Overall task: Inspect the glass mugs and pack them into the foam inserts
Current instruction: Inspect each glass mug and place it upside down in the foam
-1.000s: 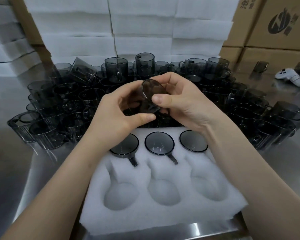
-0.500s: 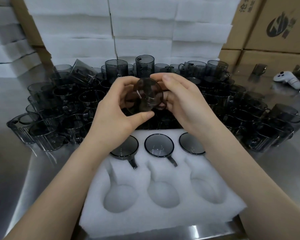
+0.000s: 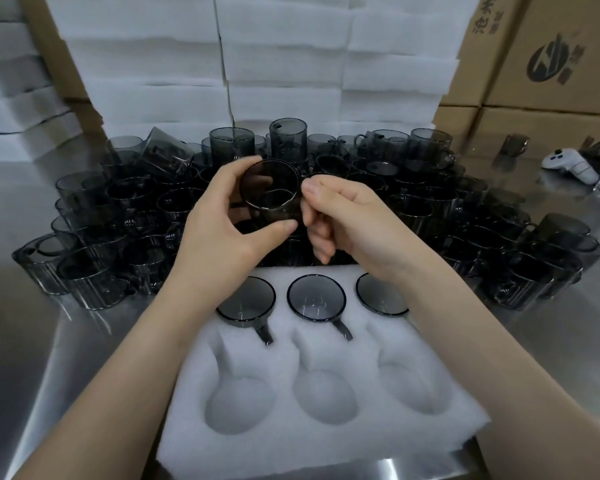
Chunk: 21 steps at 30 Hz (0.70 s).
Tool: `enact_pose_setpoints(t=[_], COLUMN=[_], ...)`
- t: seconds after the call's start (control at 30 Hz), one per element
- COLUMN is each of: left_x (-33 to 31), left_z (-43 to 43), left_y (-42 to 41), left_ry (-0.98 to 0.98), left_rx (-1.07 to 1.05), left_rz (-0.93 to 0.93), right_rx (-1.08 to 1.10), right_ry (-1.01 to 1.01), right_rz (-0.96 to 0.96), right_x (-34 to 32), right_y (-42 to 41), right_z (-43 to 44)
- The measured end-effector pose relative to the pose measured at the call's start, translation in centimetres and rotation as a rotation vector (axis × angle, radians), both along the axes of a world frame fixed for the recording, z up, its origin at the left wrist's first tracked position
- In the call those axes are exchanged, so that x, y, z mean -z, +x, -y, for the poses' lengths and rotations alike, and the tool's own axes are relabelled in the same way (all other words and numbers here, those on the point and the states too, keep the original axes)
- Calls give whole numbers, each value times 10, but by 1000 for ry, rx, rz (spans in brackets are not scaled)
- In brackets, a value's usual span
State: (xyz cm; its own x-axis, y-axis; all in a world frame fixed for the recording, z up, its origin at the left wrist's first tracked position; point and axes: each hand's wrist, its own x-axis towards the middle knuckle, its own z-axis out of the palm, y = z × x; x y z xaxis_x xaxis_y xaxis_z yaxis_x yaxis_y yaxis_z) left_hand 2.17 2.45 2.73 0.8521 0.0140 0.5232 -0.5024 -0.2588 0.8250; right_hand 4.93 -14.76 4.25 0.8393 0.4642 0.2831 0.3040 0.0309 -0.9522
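A smoky grey glass mug (image 3: 269, 192) is held above the far edge of a white foam insert (image 3: 312, 403), its round opening tilted toward me. My left hand (image 3: 219, 230) grips its body, fingers over the top and thumb underneath. My right hand (image 3: 347, 220) pinches the mug's right side, where the handle is hidden by the fingers. The insert's far row holds three mugs (image 3: 316, 298) sunk to their rims. The near row has three bare pockets (image 3: 324, 396).
Several grey mugs (image 3: 125, 216) crowd the steel table (image 3: 21, 341) in an arc behind the insert, some stacked. White foam stacks (image 3: 284, 64) rise behind them, cardboard boxes (image 3: 551, 64) at right. A white controller (image 3: 568, 164) lies at far right.
The mug has been turned in both hands from nearly edge-on to opening toward me. My left thumb has shifted under it and my right fingers have moved to its right side.
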Motion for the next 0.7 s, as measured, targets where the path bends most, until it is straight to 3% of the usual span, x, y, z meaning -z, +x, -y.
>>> enact_pose_setpoints(t=[0.27,0.4,0.7], left_x=[-5,-5,-4], left_z=[0,-2,0], left_y=[-3,-2,-2], left_ry=[-162,-253,-168], left_rx=[70,134,170], left_rz=[-50,-127,-125], right_rx=[-169,-134,-13], right_ry=[130,110,123], right_rz=[14,75,37], right_x=[-3,-3,-2], right_y=[0,1,2], right_z=[6,6,3])
